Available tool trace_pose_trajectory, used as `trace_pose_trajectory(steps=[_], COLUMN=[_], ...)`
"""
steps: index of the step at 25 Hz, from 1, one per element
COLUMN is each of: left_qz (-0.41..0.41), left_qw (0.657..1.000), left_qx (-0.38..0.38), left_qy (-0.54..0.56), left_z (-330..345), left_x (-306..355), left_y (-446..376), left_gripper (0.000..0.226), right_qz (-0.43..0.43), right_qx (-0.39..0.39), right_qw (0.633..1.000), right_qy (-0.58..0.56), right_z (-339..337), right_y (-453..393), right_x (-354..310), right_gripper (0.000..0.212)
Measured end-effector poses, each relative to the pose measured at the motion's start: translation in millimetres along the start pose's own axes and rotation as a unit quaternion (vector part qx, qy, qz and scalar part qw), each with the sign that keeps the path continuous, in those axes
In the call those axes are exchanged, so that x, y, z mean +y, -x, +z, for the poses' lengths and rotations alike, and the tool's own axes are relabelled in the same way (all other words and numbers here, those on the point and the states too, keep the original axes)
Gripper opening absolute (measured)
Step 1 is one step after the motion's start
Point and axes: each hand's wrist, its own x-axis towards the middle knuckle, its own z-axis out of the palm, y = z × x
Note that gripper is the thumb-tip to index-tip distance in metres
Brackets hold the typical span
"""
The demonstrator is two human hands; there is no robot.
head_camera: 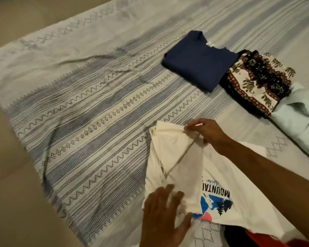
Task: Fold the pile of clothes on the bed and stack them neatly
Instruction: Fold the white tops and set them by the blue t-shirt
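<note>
Two hands are working on one garment in the head view, a cream T-shirt (182,168) lying on the striped bedspread (89,111) at the near edge, its printed mountain graphic facing up and reading upside down to the person. The shirt's long axis is running from the near right toward the far left, and a panel of it is already lying folded over the body.

The right hand (205,132) is sitting at the shirt's far corner, thumb and fingertips pinching a fold of the cream cloth there and holding it slightly raised. The left hand (164,213) is resting at the shirt's near edge, just left of the graphic, fingers straight and spread, pressing the fabric flat without gripping it. The fold line seems to be running between the two hands, so the right hand is the one placed to carry cloth across.

Beyond the shirt, to its far right, a folded navy garment (200,66) is lying, a patterned elephant-print cloth (257,81) touching its right side, and a pale mint shirt (298,114) lying nearer right of that.
</note>
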Motion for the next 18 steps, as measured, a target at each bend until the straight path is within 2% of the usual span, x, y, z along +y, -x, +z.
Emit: trace_pose_trajectory(steps=[2, 3, 4, 6, 7, 9, 11, 13, 15, 16, 18], left_qz=[-0.169, -0.231, -0.256, -0.233, -0.219, -0.243, -0.267, -0.223, -0.145, -0.090, 0.003], left_qw=[0.982, 0.966, 0.960, 0.969, 0.973, 0.966, 0.953, 0.960, 0.975, 0.980, 0.971], left_qx=[0.074, 0.095, 0.093, 0.060, 0.046, 0.027, 0.042, 0.098, 0.096, 0.067, -0.039], left_qy=[0.046, 0.065, 0.071, 0.051, 0.050, 0.082, 0.138, 0.137, 0.138, 0.165, 0.236], left_z=[-17, -23, -26, -28, -27, -19, -15, -16, -17, -18, -19], left_x=[-10, -14, -18, -22, -20, -11, -2, 4, 14, 26, 54], left_y=[-3, -9, -18, -48, -70, -121, -163, -182, -186, -186, -183], left_gripper=[0.059, 0.059, 0.058, 0.061, 0.066, 0.071, 0.057, 0.029, 0.011, 0.008, 0.006], right_qz=[-0.006, 0.003, 0.015, 0.038, 0.048, 0.070, 0.075, 0.079, 0.081, 0.083, 0.086], right_qx=[-0.037, -0.059, -0.086, -0.134, -0.144, -0.120, -0.072, -0.049, -0.031, -0.030, -0.027], right_qw=[0.999, 0.998, 0.996, 0.989, 0.988, 0.988, 0.986, 0.981, 0.979, 0.977, 0.975], right_qy=[-0.009, 0.008, 0.033, 0.047, 0.017, -0.074, -0.130, -0.168, -0.184, -0.192, -0.204], right_z=[0, -1, -1, -3, -4, -9, -12, -11, -9, -9, -9], right_y=[-7, -12, -16, -24, -26, -22, -16, -14, -13, -12, -9], right_x=[-12, -18, -21, -18, -13, -2, 8, 19, 25, 27, 27], right_gripper=[0.027, 0.030, 0.033, 0.042, 0.047, 0.052, 0.047, 0.039, 0.032, 0.028, 0.016])
